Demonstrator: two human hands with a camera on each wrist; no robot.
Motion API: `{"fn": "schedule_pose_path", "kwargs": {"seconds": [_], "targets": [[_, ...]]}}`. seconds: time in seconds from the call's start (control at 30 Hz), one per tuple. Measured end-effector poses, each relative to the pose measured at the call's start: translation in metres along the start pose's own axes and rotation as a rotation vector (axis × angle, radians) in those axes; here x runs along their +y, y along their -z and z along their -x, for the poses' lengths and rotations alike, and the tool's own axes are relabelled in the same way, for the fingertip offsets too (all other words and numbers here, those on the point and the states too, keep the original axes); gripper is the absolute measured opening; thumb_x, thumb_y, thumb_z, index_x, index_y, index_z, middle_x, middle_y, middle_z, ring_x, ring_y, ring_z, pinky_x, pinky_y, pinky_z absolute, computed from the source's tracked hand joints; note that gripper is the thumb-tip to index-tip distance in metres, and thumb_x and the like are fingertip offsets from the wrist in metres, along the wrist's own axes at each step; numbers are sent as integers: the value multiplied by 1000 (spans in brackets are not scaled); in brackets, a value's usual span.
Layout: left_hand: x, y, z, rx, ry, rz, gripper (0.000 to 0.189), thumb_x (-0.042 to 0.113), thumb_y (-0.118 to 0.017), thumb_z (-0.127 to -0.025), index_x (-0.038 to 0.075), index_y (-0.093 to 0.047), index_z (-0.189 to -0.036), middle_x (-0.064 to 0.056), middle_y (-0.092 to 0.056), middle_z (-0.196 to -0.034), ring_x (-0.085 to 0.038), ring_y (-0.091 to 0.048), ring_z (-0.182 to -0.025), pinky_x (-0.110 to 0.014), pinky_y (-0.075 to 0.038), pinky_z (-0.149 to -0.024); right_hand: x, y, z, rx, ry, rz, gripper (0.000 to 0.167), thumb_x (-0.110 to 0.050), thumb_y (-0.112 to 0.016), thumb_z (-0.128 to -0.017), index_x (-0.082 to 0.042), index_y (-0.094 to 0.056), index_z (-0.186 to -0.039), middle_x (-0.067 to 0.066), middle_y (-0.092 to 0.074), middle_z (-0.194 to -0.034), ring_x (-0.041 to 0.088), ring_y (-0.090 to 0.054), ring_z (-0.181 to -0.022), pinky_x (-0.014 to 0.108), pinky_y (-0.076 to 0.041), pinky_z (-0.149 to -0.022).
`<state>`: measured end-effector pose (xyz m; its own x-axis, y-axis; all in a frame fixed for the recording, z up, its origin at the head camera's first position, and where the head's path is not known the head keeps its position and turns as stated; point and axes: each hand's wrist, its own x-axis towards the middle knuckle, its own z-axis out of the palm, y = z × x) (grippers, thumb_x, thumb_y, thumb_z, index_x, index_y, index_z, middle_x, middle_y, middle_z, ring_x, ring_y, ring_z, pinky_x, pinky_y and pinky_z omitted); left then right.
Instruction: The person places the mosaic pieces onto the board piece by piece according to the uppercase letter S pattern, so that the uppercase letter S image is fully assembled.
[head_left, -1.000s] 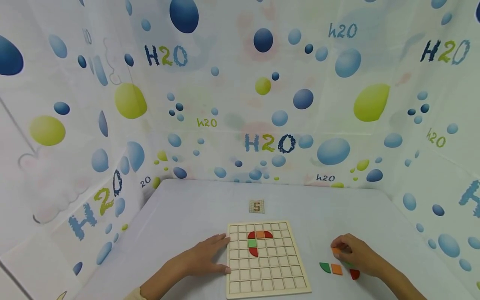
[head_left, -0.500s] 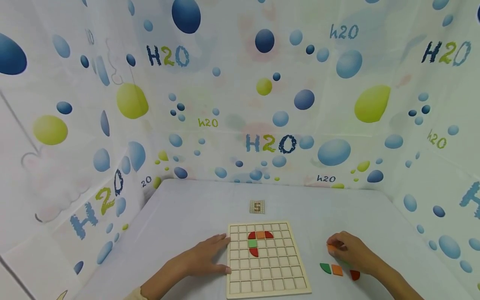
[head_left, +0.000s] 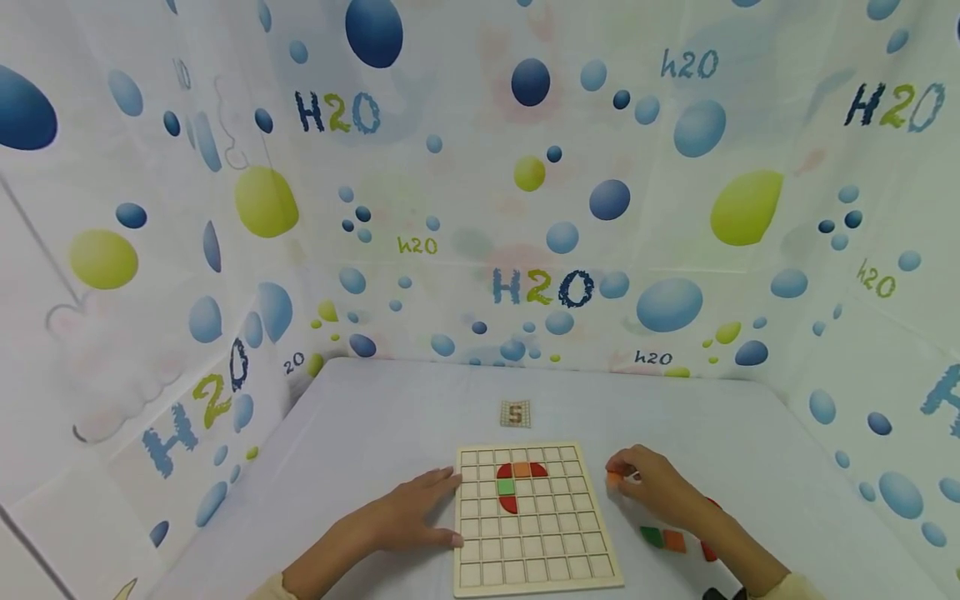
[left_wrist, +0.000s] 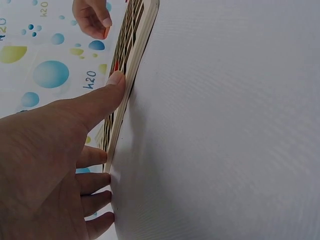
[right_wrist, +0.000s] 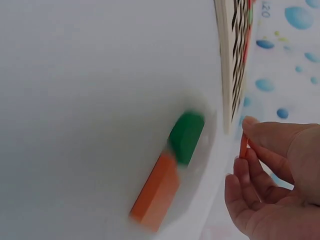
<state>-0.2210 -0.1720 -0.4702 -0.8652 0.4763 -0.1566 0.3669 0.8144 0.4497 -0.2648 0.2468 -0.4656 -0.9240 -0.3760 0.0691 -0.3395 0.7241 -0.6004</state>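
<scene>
My left hand (head_left: 401,517) rests along the left edge of a wooden grid board (head_left: 525,546), its thumb and fingertips against the frame, as the left wrist view shows too. Between thumb and fingers, my right hand (head_left: 654,485) pinches a thin orange square tile (right_wrist: 243,146), raised to the right of the board. Set in the grid are a green square tile (head_left: 506,487), an orange tile (head_left: 521,470) and several red rounded tiles (head_left: 508,504), forming a hooked shape.
Loose on the white table (head_left: 375,417) at right lie a green quarter-round tile (head_left: 651,537), an orange square (head_left: 675,542) and red pieces (head_left: 708,551) partly hidden by the right forearm. Beyond the board lies a small card (head_left: 515,413) with an S-like figure.
My right hand has lifted the orange tile from the loose pieces and carried it left toward the board. The left hand and the board have stayed in place.
</scene>
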Motion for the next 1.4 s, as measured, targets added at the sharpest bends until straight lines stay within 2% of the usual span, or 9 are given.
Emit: {"fn": "schedule_pose_path", "kwargs": {"seconds": [0.27,0.4,0.7,0.87,1.07,1.17,1.4], "targets": [[-3,-2,-2,-2,1,-12,100,71,-73,-88,13,-41,-163,-13,-36,-170,-37,-34,-157,-62,-35,-122,-33,-26,-18,-57,110,-15,16,-17,-76,-99,-10,-71,-112,-4,-65,-107,15,-65,-102,33,-59,-91],[-4,-3,-2,1,-1,-14,99,70,-73,-88,13,-41,-163,-14,-37,-170,-38,-34,-157,-61,-36,-122,-47,-40,-25,-96,164,-37,14,-13,-76,-98,-9,-71,-110,-2,-65,-106,17,-64,-100,36,-59,-90],[-3,-2,-1,-2,2,-2,99,68,-75,-87,13,-41,-162,-13,-37,-170,-38,-34,-157,-62,-35,-122,-72,-63,-35,-179,243,-86,14,-14,-76,-98,-8,-71,-109,0,-65,-107,14,-62,-98,30,-57,-87],[-3,-2,-2,1,6,-10,99,69,-74,-88,13,-41,-162,-14,-37,-170,-38,-35,-156,-62,-35,-122,-77,-70,-38,-198,297,-97,9,-10,-75,-99,-10,-68,-104,-2,-64,-101,9,-58,-92,25,-55,-80],[-3,-4,-2,-5,17,-8,99,69,-74,-87,14,-41,-163,-13,-37,-170,-37,-34,-157,-62,-36,-122,-77,-70,-38,-225,277,-124,9,-12,-77,-97,-12,-68,-94,-2,-62,-99,6,-54,-88,22,-51,-74],[-4,-4,-4,-7,19,-24,99,70,-74,-87,14,-41,-163,-13,-37,-170,-37,-35,-157,-61,-36,-122,-76,-67,-37,-236,300,-134,8,-12,-77,-97,-12,-69,-95,-1,-63,-100,5,-57,-90,22,-53,-77],[-3,-4,-3,-6,13,-31,99,70,-74,-88,13,-41,-163,-14,-37,-170,-38,-35,-156,-62,-36,-122,-74,-66,-37,-243,354,-80,6,-13,-76,-98,-15,-71,-96,-5,-65,-102,6,-63,-97,24,-57,-86]]}}
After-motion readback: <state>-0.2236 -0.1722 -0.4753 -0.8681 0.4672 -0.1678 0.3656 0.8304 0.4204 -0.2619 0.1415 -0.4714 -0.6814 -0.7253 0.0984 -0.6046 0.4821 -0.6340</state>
